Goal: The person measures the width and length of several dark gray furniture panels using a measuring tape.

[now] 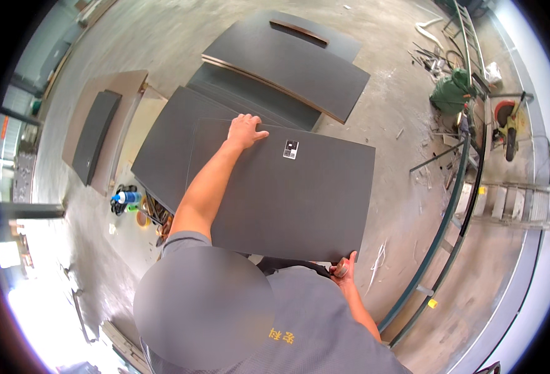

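A large dark grey panel point(293, 193) lies flat in front of me, with a small black-and-white sticker point(291, 149) near its far edge. My left hand point(245, 132) reaches across it, fingers bent over the far edge and thumb spread along the top. At the near right corner, my right hand point(344, 269) touches the panel's edge with its thumb up. Its fingers are closed round a small reddish round thing point(341, 268) that looks like a roll of tape. More dark panels point(169, 137) lie beneath and to the left of this one.
Beyond lies another panel stack point(287, 68) with a narrow strip point(298, 32) on top. A brown board point(88, 112) bearing a dark piece stands left. Near it are a blue-and-white bottle point(126, 197) and tools. On the right are a metal frame point(452, 237), a green sack point(451, 91) and scraps.
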`<state>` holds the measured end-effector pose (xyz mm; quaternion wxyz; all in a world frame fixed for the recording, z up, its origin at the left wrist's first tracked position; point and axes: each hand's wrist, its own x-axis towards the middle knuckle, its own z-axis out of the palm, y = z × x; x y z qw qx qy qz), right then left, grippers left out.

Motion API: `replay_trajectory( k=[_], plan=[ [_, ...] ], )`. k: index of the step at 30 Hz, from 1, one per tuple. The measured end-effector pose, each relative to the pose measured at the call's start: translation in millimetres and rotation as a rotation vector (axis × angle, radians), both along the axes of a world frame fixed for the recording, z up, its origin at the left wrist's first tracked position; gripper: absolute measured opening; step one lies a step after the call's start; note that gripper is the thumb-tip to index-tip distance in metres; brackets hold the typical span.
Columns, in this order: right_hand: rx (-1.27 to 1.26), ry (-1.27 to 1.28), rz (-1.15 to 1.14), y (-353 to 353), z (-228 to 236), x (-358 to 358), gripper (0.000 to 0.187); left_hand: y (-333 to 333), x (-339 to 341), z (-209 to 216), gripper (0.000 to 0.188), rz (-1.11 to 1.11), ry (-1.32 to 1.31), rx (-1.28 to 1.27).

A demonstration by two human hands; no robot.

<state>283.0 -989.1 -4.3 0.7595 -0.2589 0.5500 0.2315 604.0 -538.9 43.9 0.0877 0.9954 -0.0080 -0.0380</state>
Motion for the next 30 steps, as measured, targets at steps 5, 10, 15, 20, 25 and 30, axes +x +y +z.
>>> replay_trajectory(
  k=[5,10,15,20,25,30],
  plan=[
    [-0.07,-0.198,0.313,-77,-52,-22,0.056,-46,-104,17,0.033,-0.006,-0.357,-0.318],
    [-0.278,-0.557,0.76,-134,-55,12,0.05,-135,-289,36,0.018,0.407,-0.103,-0.876],
    [-0.097,-0.682,1.099,-118,-32,13,0.042,-209,-422,-16,0.03,0.788,0.057,-1.033],
    [0.317,-0.608,1.381,-32,-2,9,0.039,-238,-474,-75,0.051,1.334,-0.033,-1.401],
    [-0.03,-0.961,1.858,25,-60,38,0.062,-227,-476,-67,0.055,1.384,-0.035,-1.574],
    [0.022,-0.835,1.104,60,0,57,0.037,-207,-495,-49,0.087,1.166,-0.213,-0.783]
  ],
)
